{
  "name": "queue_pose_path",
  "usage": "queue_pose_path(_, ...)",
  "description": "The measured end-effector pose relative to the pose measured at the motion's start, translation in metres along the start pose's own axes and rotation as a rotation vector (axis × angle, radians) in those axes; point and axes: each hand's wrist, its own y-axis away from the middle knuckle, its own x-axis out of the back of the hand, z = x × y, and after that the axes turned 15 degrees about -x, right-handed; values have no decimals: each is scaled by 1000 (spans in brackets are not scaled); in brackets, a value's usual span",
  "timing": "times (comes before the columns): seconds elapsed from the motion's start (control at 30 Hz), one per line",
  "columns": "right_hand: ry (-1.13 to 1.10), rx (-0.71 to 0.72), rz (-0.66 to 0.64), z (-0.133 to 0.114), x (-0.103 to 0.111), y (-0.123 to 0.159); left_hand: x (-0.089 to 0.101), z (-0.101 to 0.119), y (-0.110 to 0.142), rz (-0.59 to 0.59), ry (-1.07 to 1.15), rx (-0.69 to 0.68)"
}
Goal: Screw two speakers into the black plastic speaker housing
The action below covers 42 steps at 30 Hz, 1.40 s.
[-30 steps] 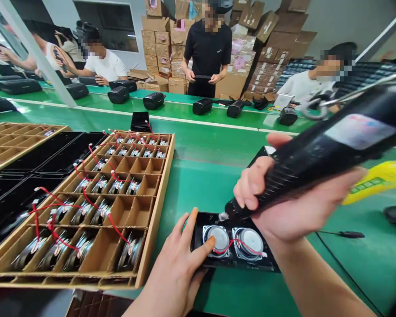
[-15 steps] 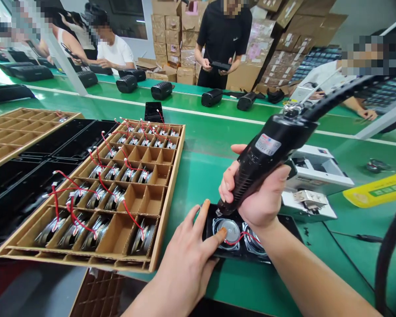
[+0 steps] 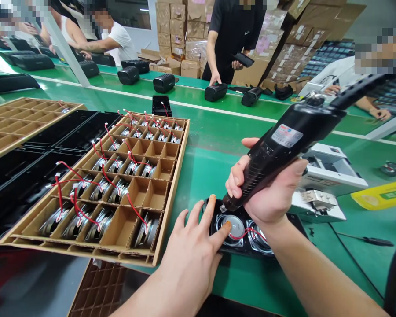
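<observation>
My right hand [image 3: 269,191] grips a black electric screwdriver [image 3: 285,147], its tip pressed down at the upper left corner of a black speaker panel [image 3: 247,253] lying on the green bench. The panel carries two round silver speaker drivers [image 3: 236,225] joined by red wires. My left hand [image 3: 189,259] rests open on the panel's left end, its index fingertip pressing on the left driver.
A cardboard divider tray [image 3: 166,193] with several wired speaker drivers sits to the left, black plastic trays [image 3: 36,154] beyond it. A white device [image 3: 330,178] and a yellow object [image 3: 383,193] lie to the right. Across the belt, other people handle black speakers [image 3: 163,82].
The view has shifted, so everything sits slightly lower and rightward. The screwdriver has swung from lying flat to more upright, tip staying on the panel corner. My left hand keeps pressing the left driver.
</observation>
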Motion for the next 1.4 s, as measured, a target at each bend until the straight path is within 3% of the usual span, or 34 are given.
queue_pose_path(0.73, 9, -34, -14, 5, 0, 3, -3, 0, 0, 9, -7, -21)
queue_pose_path(1.03, -46, -105, -86, 7, -5, 9, -11, -1, 3, 26, -48, -27)
queue_pose_path(1.4, -81, -122, -190, 16, 2, 9, -6, -1, 3, -8, -62, -25)
